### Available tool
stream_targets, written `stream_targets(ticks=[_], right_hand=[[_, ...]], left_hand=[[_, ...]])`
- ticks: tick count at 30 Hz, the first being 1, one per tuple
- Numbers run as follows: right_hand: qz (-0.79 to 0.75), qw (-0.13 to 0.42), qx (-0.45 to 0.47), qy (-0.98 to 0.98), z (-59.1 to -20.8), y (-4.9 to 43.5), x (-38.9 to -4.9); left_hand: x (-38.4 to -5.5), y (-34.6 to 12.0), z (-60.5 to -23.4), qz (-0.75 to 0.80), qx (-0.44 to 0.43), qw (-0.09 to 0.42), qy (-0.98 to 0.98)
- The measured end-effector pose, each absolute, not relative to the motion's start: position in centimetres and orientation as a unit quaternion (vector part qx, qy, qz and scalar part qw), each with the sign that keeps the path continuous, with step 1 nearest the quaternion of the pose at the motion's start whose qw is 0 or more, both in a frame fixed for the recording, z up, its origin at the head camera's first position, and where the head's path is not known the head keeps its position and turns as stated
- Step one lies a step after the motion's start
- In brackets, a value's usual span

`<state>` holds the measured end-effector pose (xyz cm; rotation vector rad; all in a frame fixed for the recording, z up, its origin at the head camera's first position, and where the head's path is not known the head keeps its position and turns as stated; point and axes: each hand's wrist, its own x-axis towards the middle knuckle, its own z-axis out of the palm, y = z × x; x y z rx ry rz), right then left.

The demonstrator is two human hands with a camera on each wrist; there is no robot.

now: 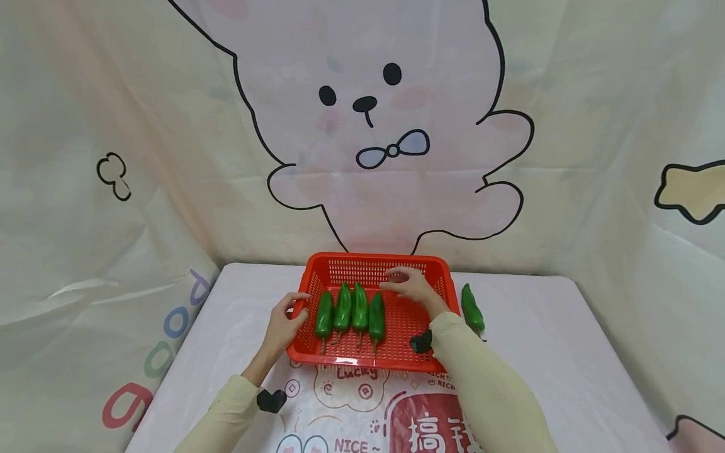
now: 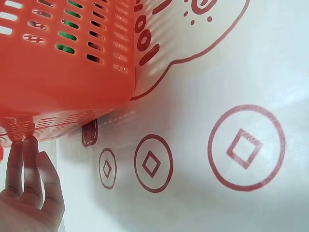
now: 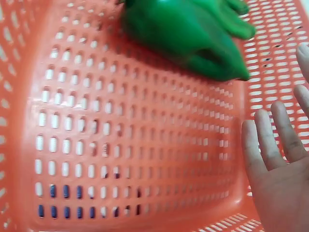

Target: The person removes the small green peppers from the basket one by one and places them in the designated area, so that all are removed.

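Though a sleeve (image 1: 487,384) partly hides the basket (image 1: 398,327), one pepper (image 1: 472,308) seems apart.

Four green peppers (image 1: 342,308) lie side by side in the red slotted basket (image 1: 374,257); a fifth pepper (image 1: 471,308) lies outside, right of it.

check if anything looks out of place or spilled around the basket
One green pepper lies on the table, right of the red basket. It looks odd because the other four peppers lie side by side inside. I see no spill.
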<state>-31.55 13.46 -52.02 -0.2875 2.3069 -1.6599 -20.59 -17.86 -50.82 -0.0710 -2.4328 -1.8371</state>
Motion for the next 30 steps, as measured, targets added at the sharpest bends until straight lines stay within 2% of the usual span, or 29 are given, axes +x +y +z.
stream_targets(ticks=[16, 30], right_hand=[[-0.535, 0.220, -0.118, 0.807, -54.4, 12.6, -31.3], [-0.490, 0.204, -0.114, 0.840, -54.3, 10.8, -30.9]], left_hand=[[-20.4, -17.5, -50.4, -0.597, -0.014, 0.053, -0.800], [-20.4, -17.7, -50.6, -0.598, -0.023, 0.056, -0.800]])
